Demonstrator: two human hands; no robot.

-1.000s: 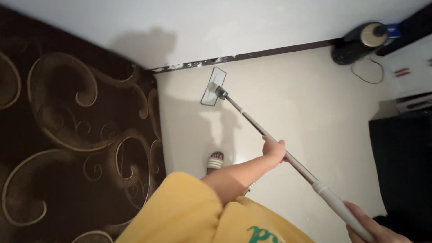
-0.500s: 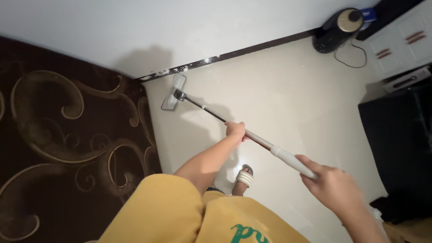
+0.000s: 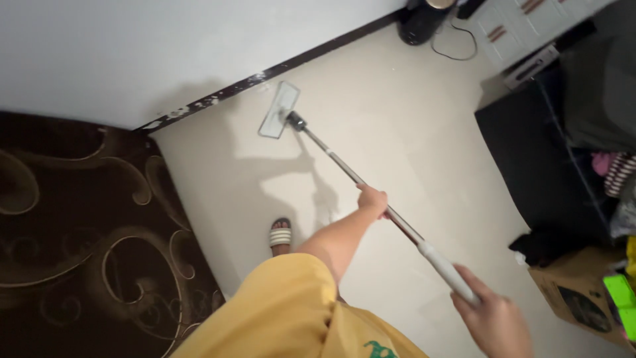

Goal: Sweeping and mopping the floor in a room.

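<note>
Mopping underway: my left hand (image 3: 373, 199) clenched mid-shaft, right hand (image 3: 491, 319) clenched on grey grip of long metal flat mop (image 3: 358, 178). Flat rectangular mop head (image 3: 279, 110) touches cream floor (image 3: 411, 132) beside dark baseboard (image 3: 218, 93). I judge most floor still unwiped.

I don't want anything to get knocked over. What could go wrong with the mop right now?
The mop head lies close to the dark baseboard, so it might bump the chipped edge. A black cord loops on the floor near the dark round appliance; the mop could snag it if it swings that way. The left hand and right hand grip the mop handle far from the head, so aim may wobble.
</note>
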